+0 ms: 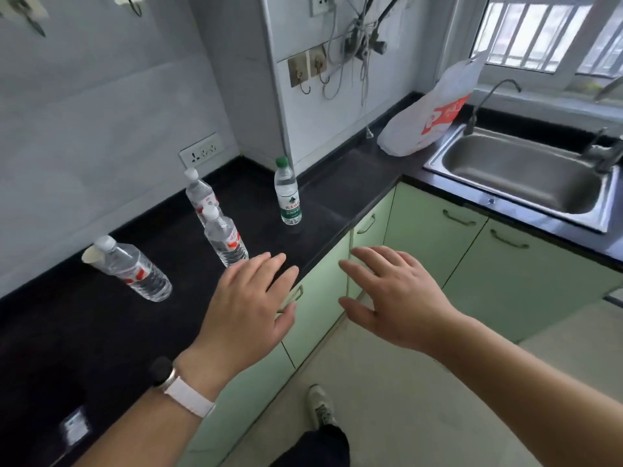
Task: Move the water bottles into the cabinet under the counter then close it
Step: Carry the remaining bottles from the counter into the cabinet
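Note:
Several clear water bottles stand on the black counter [101,332]. A green-capped bottle [287,193] is farthest back. Two white-capped bottles with red labels, one [200,195] behind the other [225,238], stand mid-counter, and a third red-label bottle [133,269] stands at the left. My left hand [249,305] hovers open over the counter's front edge, fingers straight, holding nothing. My right hand [391,294] is open too, spread in front of the green cabinet doors [320,308], which are closed. A metal door handle [296,294] shows just beside my left fingers.
A paper cup [90,256] sits behind the leftmost bottle. A white plastic bag [435,112] leans at the counter's corner. A steel sink [519,173] with taps lies at the right. Cables and hooks hang on the wall. My shoe [320,406] stands on the pale floor.

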Motion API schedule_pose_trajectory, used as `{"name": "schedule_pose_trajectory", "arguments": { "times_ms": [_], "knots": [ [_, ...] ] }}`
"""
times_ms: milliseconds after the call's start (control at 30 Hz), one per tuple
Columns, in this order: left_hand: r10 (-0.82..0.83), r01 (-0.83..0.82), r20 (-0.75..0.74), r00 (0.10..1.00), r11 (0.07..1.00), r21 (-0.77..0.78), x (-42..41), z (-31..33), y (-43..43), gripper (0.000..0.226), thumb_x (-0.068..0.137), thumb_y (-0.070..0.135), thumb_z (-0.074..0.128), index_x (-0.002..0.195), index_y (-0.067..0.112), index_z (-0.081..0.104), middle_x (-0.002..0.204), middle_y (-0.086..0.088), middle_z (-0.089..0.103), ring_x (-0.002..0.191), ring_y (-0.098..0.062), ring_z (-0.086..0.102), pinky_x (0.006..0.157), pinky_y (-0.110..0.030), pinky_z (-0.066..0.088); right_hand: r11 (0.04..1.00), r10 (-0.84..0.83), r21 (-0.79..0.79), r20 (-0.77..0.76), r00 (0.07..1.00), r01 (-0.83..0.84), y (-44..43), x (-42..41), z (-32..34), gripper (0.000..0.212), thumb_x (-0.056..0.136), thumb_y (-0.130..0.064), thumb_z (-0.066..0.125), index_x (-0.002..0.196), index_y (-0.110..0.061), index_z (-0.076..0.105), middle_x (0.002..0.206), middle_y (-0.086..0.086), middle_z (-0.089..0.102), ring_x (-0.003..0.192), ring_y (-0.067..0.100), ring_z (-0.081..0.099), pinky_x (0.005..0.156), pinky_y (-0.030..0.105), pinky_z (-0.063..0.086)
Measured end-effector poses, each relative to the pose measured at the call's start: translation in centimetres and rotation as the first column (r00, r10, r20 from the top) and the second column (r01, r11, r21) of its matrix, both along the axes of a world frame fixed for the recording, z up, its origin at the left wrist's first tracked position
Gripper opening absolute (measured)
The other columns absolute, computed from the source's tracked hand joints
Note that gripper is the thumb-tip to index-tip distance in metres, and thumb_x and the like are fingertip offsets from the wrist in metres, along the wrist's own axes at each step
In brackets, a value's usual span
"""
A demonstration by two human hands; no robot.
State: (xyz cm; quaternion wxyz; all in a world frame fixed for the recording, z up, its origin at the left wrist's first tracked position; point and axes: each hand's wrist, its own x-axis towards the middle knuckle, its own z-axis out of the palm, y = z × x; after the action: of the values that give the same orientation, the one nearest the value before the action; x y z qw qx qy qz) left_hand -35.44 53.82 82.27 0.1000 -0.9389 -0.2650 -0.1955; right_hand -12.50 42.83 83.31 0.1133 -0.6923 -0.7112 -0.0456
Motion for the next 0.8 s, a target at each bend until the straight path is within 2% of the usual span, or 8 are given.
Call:
{"name": "schedule_pose_trajectory", "arguments": {
  "times_ms": [333,433,567,667,800],
  "knots": [
    [0.197,-0.191,0.057,0.979,0.977,-0.090,2.3,-1.2,12.8,0.049,0.089,0.036,0.052,0.126,0.008,0.068,0.130,-0.016,0.065,0.123,-0.036,0.059,0.101,-0.052,0.045,0.995,0.089,0.047,0.058,0.994,-0.092,14.3,3.5,1.6,0.055,0.090,-0.056,0.046,0.128,-0.019,0.061,0.128,0.003,0.060,0.118,0.028,0.057,0.094,0.042,0.048],
    [0.310,-0.288,0.112,0.944,0.940,-0.182,1.9,-2.8,15.8,0.048,0.089,0.035,0.055,0.127,0.008,0.066,0.131,-0.015,0.063,0.122,-0.036,0.058,0.098,-0.055,0.047,0.997,0.072,0.012,0.007,0.997,-0.072,18.0,3.9,0.5,0.056,0.090,-0.055,0.047,0.129,-0.018,0.062,0.130,0.004,0.061,0.119,0.029,0.057,0.095,0.044,0.048],
    [0.448,-0.381,0.250,0.858,0.882,-0.277,1.0,-5.2,18.7,0.056,0.086,0.030,0.064,0.135,0.003,0.056,0.135,-0.019,0.057,0.122,-0.038,0.056,0.095,-0.055,0.048,0.994,0.023,-0.103,-0.062,0.998,-0.029,21.9,4.5,-2.3,0.059,0.091,-0.058,0.046,0.139,-0.024,0.052,0.141,-0.003,0.052,0.130,0.024,0.047,0.104,0.040,0.038],
    [0.560,-0.433,0.355,0.749,0.818,-0.378,0.4,-6.4,19.9,0.071,0.082,0.025,0.078,0.140,0.000,0.044,0.136,-0.021,0.054,0.122,-0.038,0.053,0.097,-0.049,0.047,0.981,-0.033,-0.193,-0.118,0.992,0.010,24.4,5.4,-4.3,0.063,0.091,-0.063,0.044,0.145,-0.029,0.042,0.147,-0.009,0.042,0.134,0.018,0.039,0.107,0.034,0.032],
    [0.698,-0.477,0.347,0.627,0.695,-0.538,0.4,-7.9,20.9,0.087,0.077,0.029,0.084,0.145,0.001,0.038,0.141,-0.021,0.052,0.128,-0.036,0.051,0.101,-0.045,0.044,0.967,-0.105,-0.253,-0.256,0.961,0.038,28.4,7.2,-6.5,0.072,0.084,-0.067,0.046,0.144,-0.028,0.040,0.146,-0.008,0.043,0.132,0.019,0.042,0.100,0.034,0.040]
  ]
}}
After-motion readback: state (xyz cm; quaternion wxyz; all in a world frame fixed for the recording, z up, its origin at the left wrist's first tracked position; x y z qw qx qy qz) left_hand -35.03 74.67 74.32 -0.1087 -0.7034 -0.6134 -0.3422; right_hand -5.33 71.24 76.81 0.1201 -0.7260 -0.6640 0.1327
